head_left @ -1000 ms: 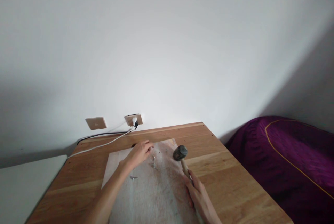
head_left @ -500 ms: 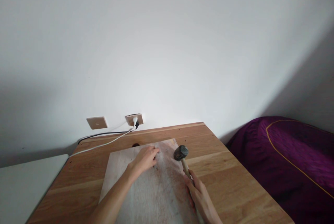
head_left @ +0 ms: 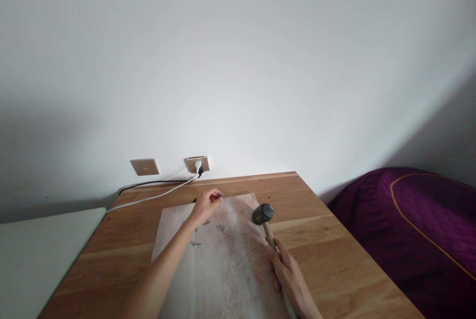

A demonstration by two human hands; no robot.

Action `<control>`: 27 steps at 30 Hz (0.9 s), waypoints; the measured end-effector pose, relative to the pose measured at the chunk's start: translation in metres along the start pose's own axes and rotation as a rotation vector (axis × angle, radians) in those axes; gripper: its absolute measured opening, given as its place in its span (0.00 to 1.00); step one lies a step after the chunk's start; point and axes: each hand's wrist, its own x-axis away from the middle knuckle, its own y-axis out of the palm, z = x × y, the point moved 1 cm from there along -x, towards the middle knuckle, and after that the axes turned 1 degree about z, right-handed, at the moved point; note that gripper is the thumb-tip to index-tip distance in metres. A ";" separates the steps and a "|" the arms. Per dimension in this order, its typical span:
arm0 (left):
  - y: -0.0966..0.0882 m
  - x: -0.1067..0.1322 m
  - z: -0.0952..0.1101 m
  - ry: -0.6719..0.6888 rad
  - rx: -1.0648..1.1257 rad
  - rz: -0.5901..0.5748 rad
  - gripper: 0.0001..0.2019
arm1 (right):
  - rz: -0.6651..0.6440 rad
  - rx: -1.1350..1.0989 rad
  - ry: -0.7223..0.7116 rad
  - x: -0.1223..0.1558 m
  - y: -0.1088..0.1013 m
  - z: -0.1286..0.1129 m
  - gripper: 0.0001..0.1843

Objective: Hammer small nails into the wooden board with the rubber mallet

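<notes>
My right hand (head_left: 288, 272) is wrapped round the wooden handle of a mallet (head_left: 263, 214) with a dark head, its head up over the right edge of a pale, worn board (head_left: 208, 279). Above the board's far edge is my left hand (head_left: 208, 205), its fingers curled into a pinch. Whatever lies between those fingertips is too small to make out. Several thin, shiny metal bits, like nails, lie on the board, among them one bit (head_left: 195, 244) beside my left forearm and a small cluster (head_left: 223, 230) near the middle. Reddish-brown marks stain the wood there.
The board lies on a wooden table (head_left: 334, 259) against a white wall. Behind it, a white plug and a black one sit in a wall socket (head_left: 197, 164), with a white cable (head_left: 148, 201) crossing the table's back-left corner. A purple cover (head_left: 372, 220) stands to the right.
My left hand has moved up and left, off the board's middle to its far edge, uncovering metal bits. The mallet stays in my right hand, nearly still. The view has shifted slightly.
</notes>
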 end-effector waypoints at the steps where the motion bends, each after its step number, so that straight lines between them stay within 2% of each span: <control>1: -0.001 0.001 0.000 0.000 -0.002 -0.001 0.06 | 0.002 -0.011 0.007 0.000 0.000 -0.001 0.44; 10: 0.007 0.010 -0.007 0.005 -0.066 -0.075 0.05 | -0.057 -0.070 0.066 0.007 0.000 -0.010 0.42; 14: 0.010 0.017 -0.006 0.016 -0.135 -0.141 0.07 | -0.045 -0.075 0.071 0.007 0.001 -0.012 0.43; 21: 0.003 0.035 0.007 0.211 -0.450 -0.264 0.10 | -0.060 -0.082 0.085 0.008 0.001 -0.012 0.44; 24: 0.001 0.040 0.010 0.254 -0.472 -0.269 0.10 | -0.059 -0.081 0.077 0.008 0.001 -0.013 0.43; 27: -0.001 0.041 0.012 0.222 -0.421 -0.252 0.08 | -0.049 -0.076 0.075 0.008 0.002 -0.015 0.42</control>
